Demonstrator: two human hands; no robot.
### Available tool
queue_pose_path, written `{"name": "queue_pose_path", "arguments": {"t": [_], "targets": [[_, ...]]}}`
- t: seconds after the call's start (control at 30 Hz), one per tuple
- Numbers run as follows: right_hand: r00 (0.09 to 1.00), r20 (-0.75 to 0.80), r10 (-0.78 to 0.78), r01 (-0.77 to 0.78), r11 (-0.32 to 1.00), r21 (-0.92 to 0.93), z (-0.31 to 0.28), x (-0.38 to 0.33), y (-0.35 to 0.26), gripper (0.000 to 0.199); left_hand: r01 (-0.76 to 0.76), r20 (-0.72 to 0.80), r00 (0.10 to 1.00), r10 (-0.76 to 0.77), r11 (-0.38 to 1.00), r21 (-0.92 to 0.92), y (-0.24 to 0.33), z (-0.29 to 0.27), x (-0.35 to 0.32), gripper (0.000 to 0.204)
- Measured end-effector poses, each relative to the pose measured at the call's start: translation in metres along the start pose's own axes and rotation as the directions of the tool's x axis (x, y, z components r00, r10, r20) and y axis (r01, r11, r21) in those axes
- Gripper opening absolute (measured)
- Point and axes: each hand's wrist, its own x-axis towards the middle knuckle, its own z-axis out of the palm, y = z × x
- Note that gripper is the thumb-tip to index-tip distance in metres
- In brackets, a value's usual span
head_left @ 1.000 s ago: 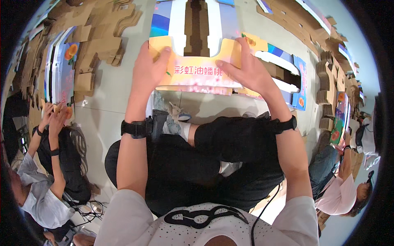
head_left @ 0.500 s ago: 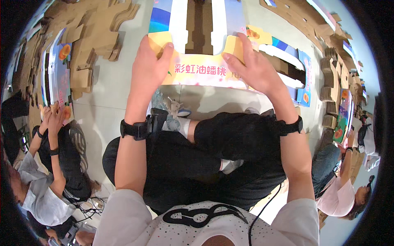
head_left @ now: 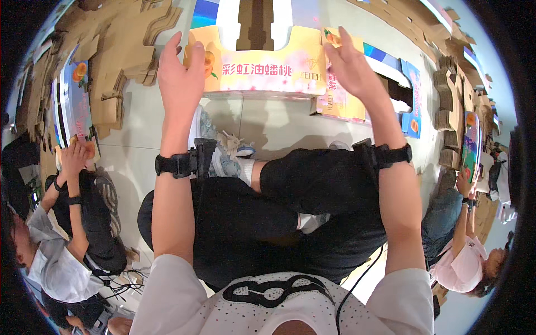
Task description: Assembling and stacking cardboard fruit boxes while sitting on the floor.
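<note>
A printed cardboard fruit box [head_left: 257, 75] with a yellow and pink front panel, cut-out edge and blue sides stands on the floor ahead of my folded legs. Its inside shows white side flaps and a brown bottom. My left hand [head_left: 183, 81] is at the box's left front corner, thumb and fingers apart, with no grip on the panel. Beside the right front corner, my right hand [head_left: 353, 67] has its fingers stretched out, gripping nothing. Whether either hand touches the box, I cannot tell. A second printed box [head_left: 341, 106] sits just right of it, partly behind my right hand.
Flat brown cardboard blanks [head_left: 125, 61] lie in piles at the left; another cardboard stack [head_left: 446, 106] rises at the right. A person at the left holds a printed box [head_left: 75, 106]. Someone at the right has hands at another box [head_left: 472, 142]. A black cable [head_left: 363, 279] runs past my side.
Both hands have let go of the box's front corners and come apart from the panel. The box has shifted slightly left and away, uncovering more of the second box.
</note>
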Motion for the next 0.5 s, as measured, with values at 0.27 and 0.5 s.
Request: {"name": "queue_pose_path", "arguments": {"t": [0.27,0.5], "targets": [[0.878,0.282,0.387,-0.228,0.856,-0.463,0.018,0.014,0.046,0.105,-0.126,0.142,0.984,0.11,0.986,0.109,0.01,0.008,-0.006,0.062],[0.912,0.177,0.37,-0.292,0.888,-0.356,0.021,0.014,0.031,0.105,-0.115,0.154,0.983,0.098,0.987,0.111,0.01,0.003,-0.005,0.062]]}}
